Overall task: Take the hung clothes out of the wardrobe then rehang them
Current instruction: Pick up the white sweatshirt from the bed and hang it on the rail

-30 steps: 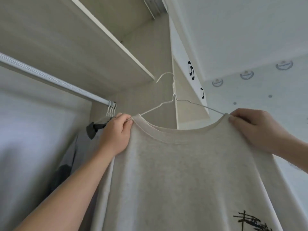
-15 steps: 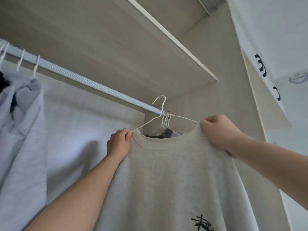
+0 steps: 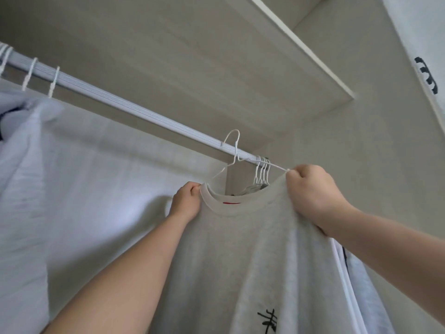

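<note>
Evidently the rehanging step is under way: the person is holding a pale grey T-shirt (image 3: 240, 256) on a white wire hanger (image 3: 237, 148) up to the wardrobe rail (image 3: 120, 104), near its right end. The left hand (image 3: 186, 203) is pinching the shirt's left shoulder beside the collar, its fingers (image 3: 192, 189) curled closed on the cloth and, it seems, the wire beneath. The right hand (image 3: 315, 194) is gripping the right shoulder likewise, just where the hanger's arm is emerging.

The hook is standing in front of the rail, its crown showing above it. To my reading, the next move is calling for a slight lift and a push toward the far side so the hook's open end is clearing the rail. After that comes a lowering until the wire is bearing the weight, just left of the bunched hangers (image 3: 262, 169) without tangling in them.

Whether the hook is already catching the rail I cannot tell, as the two are overlapping from this angle. The shirt's hem is running out of view at the bottom, cutting off the black print (image 3: 267, 319). The pale garments (image 3: 21, 165) at the left are cropped by the edge, and the clothes under the bunched hangers are mostly hiding behind the collar.
</note>
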### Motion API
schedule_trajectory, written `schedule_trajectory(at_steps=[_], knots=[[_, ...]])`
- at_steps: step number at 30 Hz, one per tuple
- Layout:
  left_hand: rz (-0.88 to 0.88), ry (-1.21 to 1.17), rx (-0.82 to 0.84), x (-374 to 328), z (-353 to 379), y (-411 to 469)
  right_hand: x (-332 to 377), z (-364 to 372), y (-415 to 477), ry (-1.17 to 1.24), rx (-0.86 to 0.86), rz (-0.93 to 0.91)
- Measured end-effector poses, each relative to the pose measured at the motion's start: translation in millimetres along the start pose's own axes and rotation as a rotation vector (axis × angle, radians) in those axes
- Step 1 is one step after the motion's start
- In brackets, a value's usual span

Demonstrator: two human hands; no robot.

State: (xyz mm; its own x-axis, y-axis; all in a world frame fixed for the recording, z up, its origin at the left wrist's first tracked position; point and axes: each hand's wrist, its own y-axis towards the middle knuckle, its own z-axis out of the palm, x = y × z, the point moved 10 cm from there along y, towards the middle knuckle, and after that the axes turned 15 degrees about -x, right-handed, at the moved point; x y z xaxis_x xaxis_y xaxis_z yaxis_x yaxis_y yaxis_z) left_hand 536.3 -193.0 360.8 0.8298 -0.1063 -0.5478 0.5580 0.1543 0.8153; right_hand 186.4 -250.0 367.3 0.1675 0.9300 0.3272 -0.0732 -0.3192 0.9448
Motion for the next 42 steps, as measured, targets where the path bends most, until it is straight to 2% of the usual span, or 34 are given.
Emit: schedule_trajectory(at_steps=[10, 15, 18, 20, 21, 23, 24, 25, 28, 32, 36, 42], knots=[[0.014, 0.006, -0.031, -4.0, 7.4, 16.4, 3.0, 17.1, 14.1, 0.0, 0.021, -0.008], [-0.007, 0.001, 0.048, 20.4, 15.3, 5.9, 1.6, 49.3, 4.3, -0.018, 0.143, 0.009], [-0.018, -0.073, 0.004, 32.3, 8.5, -6.2, 1.2, 57.0, 2.0, -0.07, 0.195, -0.028], [-0.024, -0.131, -0.025, 32.6, 3.3, -12.4, 7.5, 56.1, 0.1, -0.197, 0.206, -0.173], [-0.022, -0.158, -0.022, 30.9, 2.7, -16.4, 13.0, 54.8, -2.8, -0.31, 0.187, -0.304], [0.006, -0.196, -0.003, 24.1, 4.0, -27.7, 31.3, 56.2, -19.0, -0.589, 0.106, -0.679], [0.031, -0.201, 0.009, 19.2, 6.0, -34.9, 36.5, 59.2, -29.8, -0.691, 0.106, -0.815], [0.056, -0.198, 0.019, 14.8, 7.9, -41.5, 35.0, 62.8, -35.2, -0.776, 0.154, -0.867], [0.097, -0.205, 0.055, 7.7, 21.5, -57.3, 15.6, 67.8, -38.6, -0.935, 0.309, -0.843], [0.117, -0.178, 0.158, 1.3, 53.4, -67.3, -7.8, 71.9, -33.9, -1.016, 0.38, -0.818], [0.09, -0.123, 0.271, -3.8, 89.2, -78.1, -45.6, 73.8, -24.9, -1.048, 0.4, -0.748], [0.018, -0.105, 0.34, 0.0, 127.4, -90.2, -87.7, 76.2, -13.1, -1.006, 0.375, -0.644]])
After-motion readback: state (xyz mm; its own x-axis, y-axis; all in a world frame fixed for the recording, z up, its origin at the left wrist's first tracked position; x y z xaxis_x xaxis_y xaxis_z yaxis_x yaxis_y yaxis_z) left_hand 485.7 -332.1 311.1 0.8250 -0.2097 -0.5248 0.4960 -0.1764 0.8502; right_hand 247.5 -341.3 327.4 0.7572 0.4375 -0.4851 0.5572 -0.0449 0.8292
